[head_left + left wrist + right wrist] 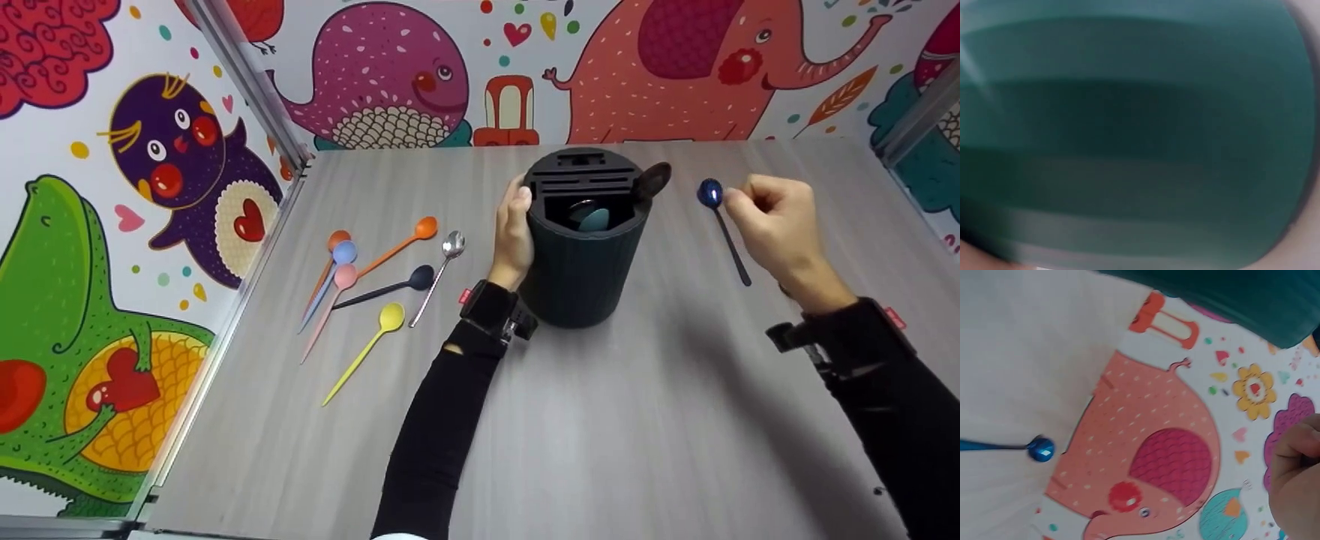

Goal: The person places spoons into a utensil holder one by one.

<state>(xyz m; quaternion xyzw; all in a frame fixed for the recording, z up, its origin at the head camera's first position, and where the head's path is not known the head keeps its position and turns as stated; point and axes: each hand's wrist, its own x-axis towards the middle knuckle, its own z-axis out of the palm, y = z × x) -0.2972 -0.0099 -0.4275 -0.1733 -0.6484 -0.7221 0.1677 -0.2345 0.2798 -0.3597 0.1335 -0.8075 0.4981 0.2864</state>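
Observation:
A dark green ribbed utensil holder (581,281) with a black slotted top stands on the table. A dark brown spoon (652,180) sticks out at its right rim, and a teal spoon head (595,220) shows inside its opening. My left hand (514,236) holds the holder's left side; the left wrist view is filled by its blurred green wall (1140,124). My right hand (780,229) is curled into a fist above the table, with nothing visible in it. Just left of that fist, a shiny blue spoon (711,195) lies apart from it; the right wrist view shows this blue spoon (1041,448) too.
Left of the holder lie several loose spoons: a yellow spoon (390,319), a silver spoon (453,245), a dark navy spoon (421,277), an orange spoon (425,228), a pink spoon (345,276) and others. Cartoon-printed walls (510,45) border the grey table (585,420).

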